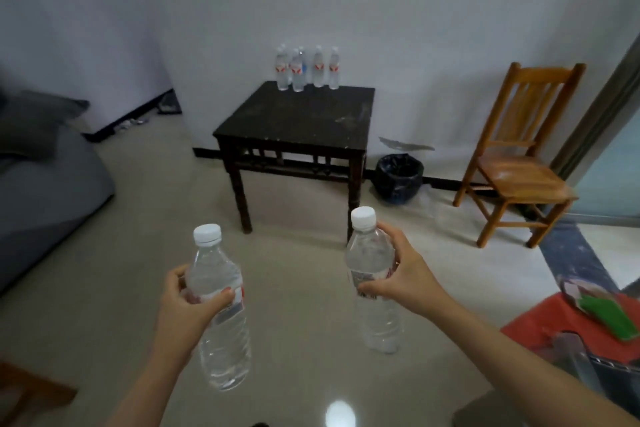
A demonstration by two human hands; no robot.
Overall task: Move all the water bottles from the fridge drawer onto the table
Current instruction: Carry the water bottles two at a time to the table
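A pale tiled floor [294, 288] fills most of the view, with a white wall [381, 10] behind it. At the left edge lies a grey bed [45, 191] with a dark pillow on it. Against the wall stands a dark wooden desk [298, 121], its top scuffed and dusty. To its right is a light wooden chair [516, 163], and between the 2 sits a bin lined with a black bag [398, 180]. A red cloth-covered surface [561, 322] shows at the lower right corner.

At the back edge of the desk, close to the wall, stands a cluster of 5 water bottles [306, 69], all upright, touching or nearly so; 4 carry red labels and 1, partly hidden, a blue one.

In the foreground, above the floor and well apart from the desk, the left hand [188, 302] is wrapped around the middle of a clear bottle with a white cap [221, 315], tilted slightly. The right hand [401, 274] is closed around the upper body of a second white-capped bottle [375, 288], held roughly upright.
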